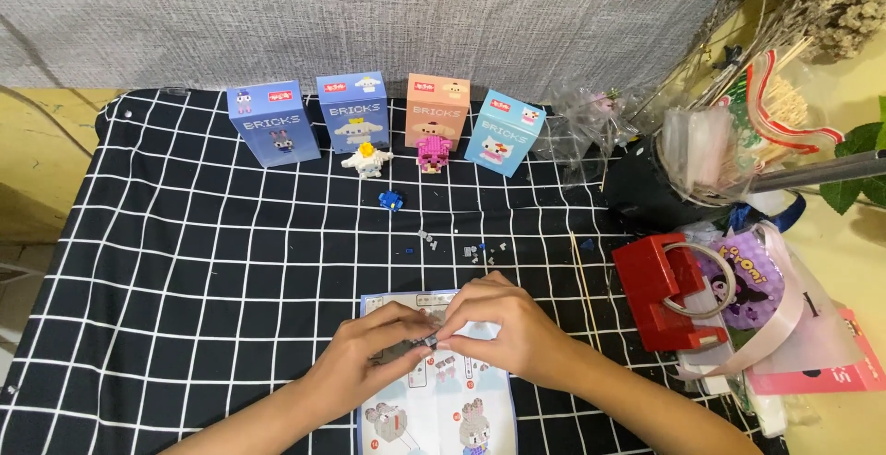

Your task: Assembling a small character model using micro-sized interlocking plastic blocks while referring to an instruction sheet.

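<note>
Left hand and right hand meet over instruction sheet on checkered bench; both pinch small dark brick piece between fingertips; loose grey bricks lie beyond; four boxes stand along back edge; red tape dispenser at right.

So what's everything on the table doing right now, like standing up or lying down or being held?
Left hand: grip pinching a small grey brick piece.
Right hand: grip also on that piece.
Instruction sheet: lying flat under the hands.
Four brick boxes: standing upright in a row.
White figure: built, standing.
Pink figure: built, standing.
Loose small bricks: scattered on the cloth.
Red tape dispenser: lying on its side.
</note>
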